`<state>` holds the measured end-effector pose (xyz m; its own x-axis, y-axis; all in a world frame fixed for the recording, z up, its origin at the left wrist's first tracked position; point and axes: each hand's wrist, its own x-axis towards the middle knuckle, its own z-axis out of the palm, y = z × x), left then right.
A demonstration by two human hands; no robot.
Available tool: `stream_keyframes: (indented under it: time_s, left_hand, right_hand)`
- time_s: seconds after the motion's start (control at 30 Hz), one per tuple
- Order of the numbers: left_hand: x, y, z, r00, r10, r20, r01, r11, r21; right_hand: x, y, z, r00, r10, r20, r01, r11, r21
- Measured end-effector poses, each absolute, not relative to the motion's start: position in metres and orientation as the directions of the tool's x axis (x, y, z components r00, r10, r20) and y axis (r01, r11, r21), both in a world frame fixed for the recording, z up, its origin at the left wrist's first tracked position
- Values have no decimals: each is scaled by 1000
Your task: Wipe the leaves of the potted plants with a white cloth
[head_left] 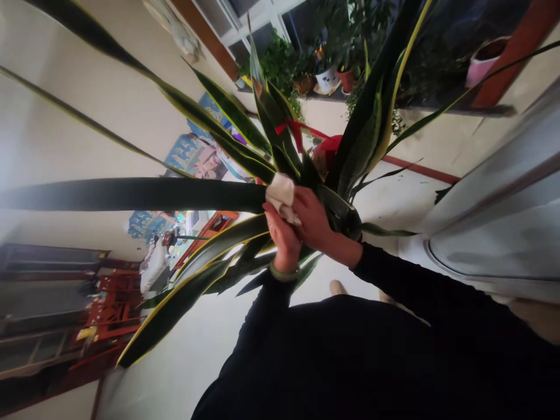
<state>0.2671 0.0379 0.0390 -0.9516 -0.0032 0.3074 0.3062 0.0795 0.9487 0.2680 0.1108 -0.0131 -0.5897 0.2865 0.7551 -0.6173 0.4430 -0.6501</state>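
Note:
A large snake plant with dark green, yellow-edged leaves [219, 195] spreads out before me. One long leaf runs left from my hands. My left hand [282, 242], with a pale green bangle at the wrist, is closed around this leaf near its base; its thumb is in front, against a crumpled white cloth [281, 191], and the other fingers are mostly hidden behind. My right hand [312, 219] grips the cloth from the right side and presses it on the leaf. The two hands touch each other.
More leaves fan out around my hands. A red ribbon [297, 131] is tied among the upper leaves. Potted plants, including a white pot [326, 79], line the windowsill. A pale, rounded appliance-like body [494, 216] stands at right. Red-brown wooden furniture [116, 303] is at far left.

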Motion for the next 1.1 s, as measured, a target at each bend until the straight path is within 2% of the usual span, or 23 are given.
stream_keyframes:
  time_s: [0.13, 0.27, 0.37, 0.47, 0.63, 0.7, 0.9, 0.97, 1.1]
  left_hand:
    - [269, 43, 60, -942, 86, 323, 318, -68, 946]
    - [270, 38, 66, -945, 116, 306, 300, -72, 951]
    - [273, 35, 51, -955, 105, 277, 269, -81, 960]
    - [278, 35, 30, -968, 111, 226, 222, -55, 974]
    - [282, 36, 11, -970, 117, 212, 220, 68, 973]
    - [282, 35, 12, -967, 134, 216, 226, 68, 972]
    - [282, 31, 18, -970, 151, 192, 208, 104, 972]
    - [282, 32, 15, -974, 151, 169, 186, 105, 977]
    - [283, 34, 10, -984, 124, 130, 138, 52, 989]
  right_hand:
    - [271, 103, -81, -739, 311, 598, -450, 432, -781]
    - [277, 104, -149, -868, 335, 368, -238, 369, -898]
    - [284, 103, -162, -883, 369, 291, -162, 342, -926]
    - [288, 97, -141, -861, 390, 327, -189, 352, -917]
    - [279, 86, -103, -793, 326, 514, -395, 367, -842]
    - [276, 86, -112, -803, 326, 499, -373, 378, -847]
    - [296, 85, -159, -886, 377, 271, -136, 349, -927]
    - [303, 82, -151, -889, 382, 255, -141, 301, -943]
    - [296, 81, -124, -853, 398, 337, -271, 213, -939]
